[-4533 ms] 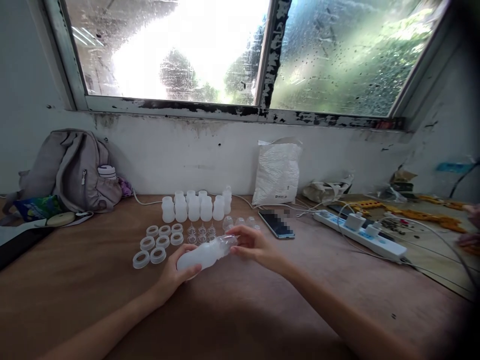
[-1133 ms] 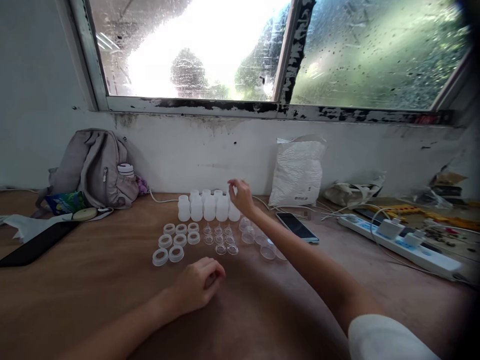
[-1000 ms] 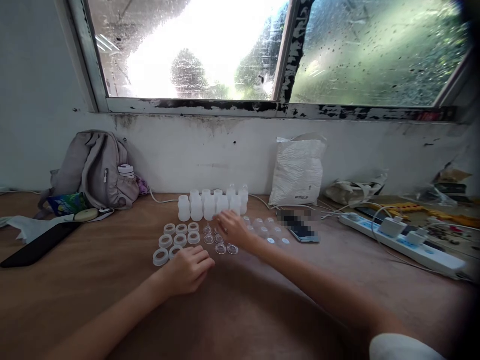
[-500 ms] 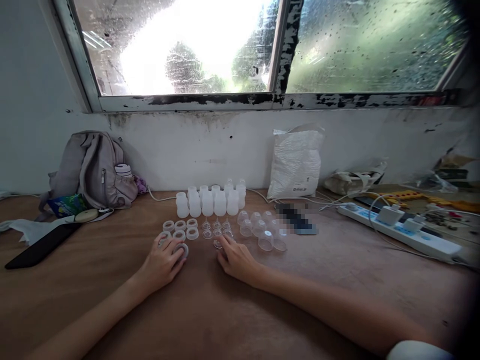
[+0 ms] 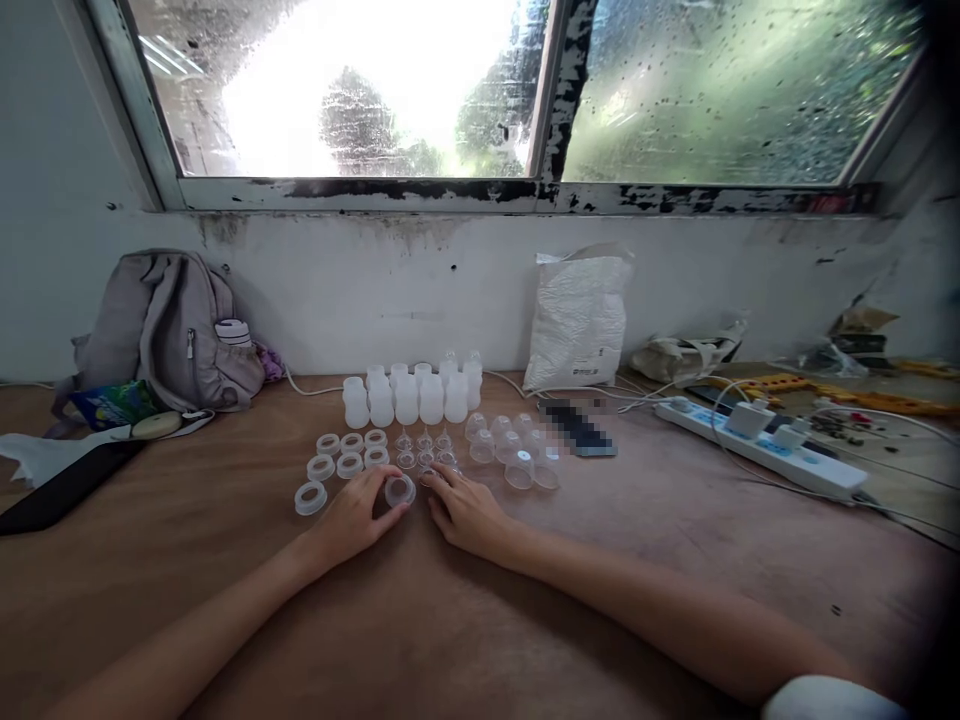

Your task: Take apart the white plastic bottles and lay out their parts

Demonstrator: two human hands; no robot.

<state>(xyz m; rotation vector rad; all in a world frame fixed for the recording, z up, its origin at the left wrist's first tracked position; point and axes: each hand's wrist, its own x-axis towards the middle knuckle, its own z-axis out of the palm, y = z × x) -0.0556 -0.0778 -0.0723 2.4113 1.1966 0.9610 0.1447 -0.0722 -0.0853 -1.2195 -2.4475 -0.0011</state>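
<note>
My left hand (image 5: 351,520) grips a translucent bottle collar ring (image 5: 400,501) between thumb and fingers, low over the table. Close beside it, my right hand (image 5: 480,518) has its fingertips down on a clear bottle nipple (image 5: 426,476) at the front of the nipple group; the fingers partly hide it. Other clear nipples (image 5: 406,458) stand just behind. Several more collar rings (image 5: 310,508) lie in rows left of the nipples. Domed clear caps (image 5: 519,472) stand to the right. White baby bottles (image 5: 406,402) are lined up at the back, two with clear caps on.
A grey backpack (image 5: 165,330) leans on the wall at the left, near a black flat object (image 5: 71,487). Behind the caps are a phone (image 5: 581,432) and a white plastic bag (image 5: 577,320). A power strip (image 5: 757,448) with cables lies at the right.
A capped bottle left my hands for the back row. My right hand came down from the bottles to the nipples. My left hand picked a collar ring from the front row and brought it right.
</note>
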